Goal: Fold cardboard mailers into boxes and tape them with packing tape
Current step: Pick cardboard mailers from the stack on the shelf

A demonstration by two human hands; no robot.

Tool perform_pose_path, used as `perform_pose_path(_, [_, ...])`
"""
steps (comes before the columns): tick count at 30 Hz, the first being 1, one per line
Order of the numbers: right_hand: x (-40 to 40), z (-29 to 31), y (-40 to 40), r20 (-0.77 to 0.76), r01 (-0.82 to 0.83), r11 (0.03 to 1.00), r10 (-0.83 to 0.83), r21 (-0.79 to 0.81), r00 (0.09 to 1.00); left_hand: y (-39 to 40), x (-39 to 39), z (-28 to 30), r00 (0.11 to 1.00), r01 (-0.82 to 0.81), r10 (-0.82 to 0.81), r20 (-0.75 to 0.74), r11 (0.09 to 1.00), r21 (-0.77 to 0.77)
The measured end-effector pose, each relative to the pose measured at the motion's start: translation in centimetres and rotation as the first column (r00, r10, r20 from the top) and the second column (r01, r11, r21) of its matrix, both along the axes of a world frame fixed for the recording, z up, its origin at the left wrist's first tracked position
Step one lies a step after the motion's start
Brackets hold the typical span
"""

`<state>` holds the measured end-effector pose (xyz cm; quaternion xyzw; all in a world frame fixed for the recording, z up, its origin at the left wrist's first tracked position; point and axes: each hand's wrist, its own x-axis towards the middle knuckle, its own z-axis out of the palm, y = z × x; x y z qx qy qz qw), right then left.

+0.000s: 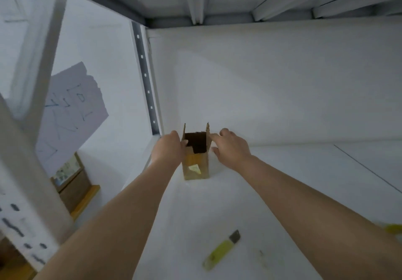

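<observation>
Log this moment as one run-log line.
stage: box upright, top open | left hand: grips cardboard box left flap | right hand: touches right flap | utility knife: idle on table

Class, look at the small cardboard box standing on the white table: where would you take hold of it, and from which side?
Grip the cardboard box by its two side walls, one hand on each side, just below the raised flaps. It stands upright with its top open, so the walls are the firm flat faces; the flaps would probably bend.

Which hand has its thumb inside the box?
The left hand. It grips the left wall of the open cardboard box with its thumb hooked inside. The right hand only touches the outside of the right flap.
</observation>
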<state>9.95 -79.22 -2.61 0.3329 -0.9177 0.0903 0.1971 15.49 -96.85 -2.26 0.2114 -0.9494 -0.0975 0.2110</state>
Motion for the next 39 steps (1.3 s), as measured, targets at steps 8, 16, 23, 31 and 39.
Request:
perform_pose_path(8, [3.5, 10.7, 4.1, -0.075, 0.098, 0.991, -0.092, 0.086, 0.993, 7.2, 1.7, 10.2, 0.974, 0.227, -0.215, 0.077, 0.888, -0.399])
perform_pose_path(16, [7.9, 9.8, 15.1, -0.014, 0.317, 0.941, -0.318, 0.115, 0.948, 18.5, 2.9, 10.2, 0.797, 0.594, -0.571, 0.197, 0.681, -0.429])
perform_pose_path(23, [11.8, 8.6, 29.1, 0.036, 0.541, 0.827, -0.552, 0.156, 0.833, 31.0, 3.3, 9.8, 0.629, 0.747, -0.748, 0.213, 0.505, -0.431])
perform_pose_path(31, [15.6, 9.3, 47.2, 0.006, 0.677, 0.710, -0.691, 0.195, 0.723, 49.4, 3.8, 10.2, 0.470, 0.842, -0.846, 0.250, 0.345, -0.416])
perform_pose_path(39, [18.6, 9.4, 64.3, 0.046, 0.776, 0.589, -0.802, 0.224, 0.595, 65.7, 4.4, 10.7, 0.338, 0.915, -0.918, 0.207, 0.270, -0.300])
